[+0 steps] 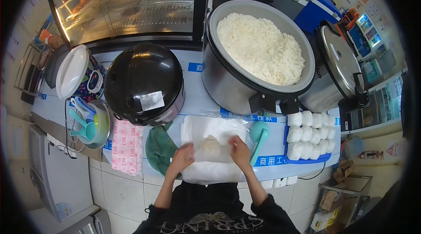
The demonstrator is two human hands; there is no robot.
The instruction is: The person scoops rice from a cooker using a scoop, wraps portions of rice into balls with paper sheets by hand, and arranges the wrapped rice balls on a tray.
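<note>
A small mound of cooked rice (210, 143) lies on a stack of white wrapping sheets (215, 171) in front of me, partly veiled by a thin translucent sheet. To its left is my left hand (184, 157), fingers curled at the sheet's edge. My right hand (239, 150) is at the opposite edge, fingers bent and somewhat blurred. Whether either hand pinches the sheet is not clear. Just right of the stack lies a turquoise plastic scoop (260, 140). A large open rice cooker (230, 89) full of cooked rice (263, 50) stands beyond. White wrapped portions (306, 133) fill a blue tray (307, 161) at right.
A green cloth (161, 150) and pink printed wrappers (127, 148) lie left of the stack. Behind them stands a black-lidded cooker (144, 82). A metal bowl (107, 122) holds turquoise scoops at far left. A closed steel cooker (338, 56) and a glass display case (131, 7) stand further back.
</note>
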